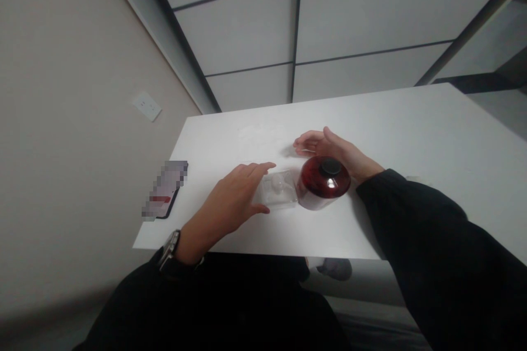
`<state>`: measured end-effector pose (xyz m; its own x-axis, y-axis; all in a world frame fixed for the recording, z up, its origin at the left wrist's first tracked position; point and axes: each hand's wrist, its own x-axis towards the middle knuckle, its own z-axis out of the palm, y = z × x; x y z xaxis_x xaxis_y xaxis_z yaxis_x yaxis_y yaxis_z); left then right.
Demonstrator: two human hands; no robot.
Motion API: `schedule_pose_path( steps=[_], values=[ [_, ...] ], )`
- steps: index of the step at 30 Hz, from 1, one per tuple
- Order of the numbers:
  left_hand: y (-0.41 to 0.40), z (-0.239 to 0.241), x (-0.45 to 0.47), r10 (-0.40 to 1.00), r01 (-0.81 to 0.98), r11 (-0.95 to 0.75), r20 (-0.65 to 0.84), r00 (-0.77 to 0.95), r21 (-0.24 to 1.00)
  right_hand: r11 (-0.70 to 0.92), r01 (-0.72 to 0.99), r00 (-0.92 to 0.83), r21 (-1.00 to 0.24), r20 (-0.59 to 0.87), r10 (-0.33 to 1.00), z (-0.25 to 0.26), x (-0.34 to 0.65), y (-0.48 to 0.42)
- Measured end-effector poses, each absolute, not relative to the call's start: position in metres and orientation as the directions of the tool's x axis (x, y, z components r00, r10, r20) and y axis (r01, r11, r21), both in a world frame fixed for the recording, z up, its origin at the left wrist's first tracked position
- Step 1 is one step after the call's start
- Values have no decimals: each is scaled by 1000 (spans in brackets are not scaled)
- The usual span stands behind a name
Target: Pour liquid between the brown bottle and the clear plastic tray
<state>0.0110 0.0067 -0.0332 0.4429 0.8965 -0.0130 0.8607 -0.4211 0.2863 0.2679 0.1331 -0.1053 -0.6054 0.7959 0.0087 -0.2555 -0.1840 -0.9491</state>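
Note:
A clear, square-looking container with a rounded knob-like part on top (280, 191) rests on the white table. Around its left side is my left hand (241, 192), thumb and fingers spread; whether they touch it I cannot tell. Right beside the container stands a squat round vessel (323, 184), dark red and shiny above, paler below, topped with a black cap. My right hand (325, 145) is just behind this vessel, thumb raised and fingers loosely bent, with nothing seen in it. The vessel hides part of that hand's lower side.
On the left of the white table (411, 131) lies a phone (167, 189), its screen blurred out. A beige wall with a socket plate (147, 106) borders that side. Pale panelled doors (247, 27) with dark strips rise behind the table's far edge.

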Motion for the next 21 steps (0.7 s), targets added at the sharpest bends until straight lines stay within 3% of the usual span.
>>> schedule_pose_path(
  steps=[4,8,11,21],
  values=[
    [7,-35,11,901,861,-416,2,434,292,-134,-285,-520,-949,36,853,-108,265,136],
    [7,-33,14,906,872,-406,-6,424,272,40,-333,-250,-942,129,959,-113,266,143],
    [7,-31,16,905,875,-406,-20,426,264,78,-359,-104,-930,123,987,-114,270,146],
    [8,-33,11,889,855,-439,-6,458,275,-19,-377,-125,-926,31,992,-111,272,146]
  ],
)
